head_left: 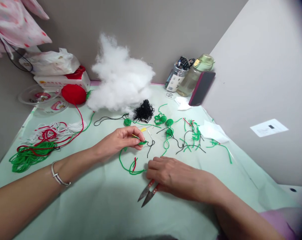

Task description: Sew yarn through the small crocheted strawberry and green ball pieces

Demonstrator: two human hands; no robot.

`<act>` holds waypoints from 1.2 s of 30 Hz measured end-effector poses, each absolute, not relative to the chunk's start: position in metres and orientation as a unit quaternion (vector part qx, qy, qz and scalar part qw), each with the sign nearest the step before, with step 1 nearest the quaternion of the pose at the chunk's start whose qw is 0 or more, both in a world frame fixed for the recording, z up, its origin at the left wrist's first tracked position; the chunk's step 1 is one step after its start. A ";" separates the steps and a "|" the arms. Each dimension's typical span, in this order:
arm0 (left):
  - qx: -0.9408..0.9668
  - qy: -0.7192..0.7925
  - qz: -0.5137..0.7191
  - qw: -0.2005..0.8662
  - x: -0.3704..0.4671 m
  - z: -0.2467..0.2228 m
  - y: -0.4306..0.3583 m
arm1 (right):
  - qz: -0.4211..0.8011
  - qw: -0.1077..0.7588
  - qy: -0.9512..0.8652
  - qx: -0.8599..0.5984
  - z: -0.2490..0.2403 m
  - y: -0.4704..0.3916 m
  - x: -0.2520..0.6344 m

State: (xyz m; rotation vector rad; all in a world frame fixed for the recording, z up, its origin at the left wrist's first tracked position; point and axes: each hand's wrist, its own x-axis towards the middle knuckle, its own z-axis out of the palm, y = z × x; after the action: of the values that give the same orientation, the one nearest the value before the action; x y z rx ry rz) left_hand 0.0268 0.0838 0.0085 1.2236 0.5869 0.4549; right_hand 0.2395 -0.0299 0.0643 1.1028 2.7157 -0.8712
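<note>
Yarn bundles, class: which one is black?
The tangled heap beyond the left hand, beside the white fluff; the skein at far left is green, the ball behind it red.

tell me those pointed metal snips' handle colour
The pointed metal snips' handles look reddish-orange, seen in the head view.

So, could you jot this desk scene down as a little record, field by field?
Left hand: pinching a small green crocheted piece
Right hand: covering part of the thread snips, blades apart
Left side: red yarn ball, green yarn hank
Back: white fiberfill heap, black yarn tangle at its front right
Back right: labelled jar, water bottle, smartphone
</note>
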 end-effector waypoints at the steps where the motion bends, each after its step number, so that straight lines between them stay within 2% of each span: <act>1: 0.556 0.272 0.211 0.757 0.027 0.009 0.084 | -0.277 0.057 0.890 0.359 0.062 -0.030 0.237; 4: 0.548 0.282 0.211 0.759 0.027 0.011 0.083 | -0.301 0.059 0.885 0.350 0.061 -0.026 0.240; 11: 0.542 0.287 0.233 0.755 0.028 0.009 0.084 | -0.477 -0.136 0.758 0.424 0.069 -0.013 0.258; 16: 0.529 0.304 0.245 0.754 0.029 0.009 0.084 | -0.475 -0.207 0.688 0.508 0.067 -0.007 0.259; 25: 0.551 0.305 0.257 0.733 0.028 0.012 0.082 | -0.397 -0.181 0.685 0.583 0.062 -0.008 0.253; 31: 0.556 0.301 0.261 0.730 0.028 0.010 0.081 | -0.364 -0.210 0.698 0.580 0.060 -0.009 0.249; 36: 0.582 0.312 0.260 0.705 0.030 0.013 0.081 | -0.357 -0.182 0.694 0.599 0.060 -0.008 0.251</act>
State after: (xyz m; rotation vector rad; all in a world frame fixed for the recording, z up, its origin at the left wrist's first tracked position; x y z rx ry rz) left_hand 0.0300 0.0807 0.0134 1.2949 0.6928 0.5775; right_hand 0.2515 -0.0084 0.0605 2.1363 2.4738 -1.2721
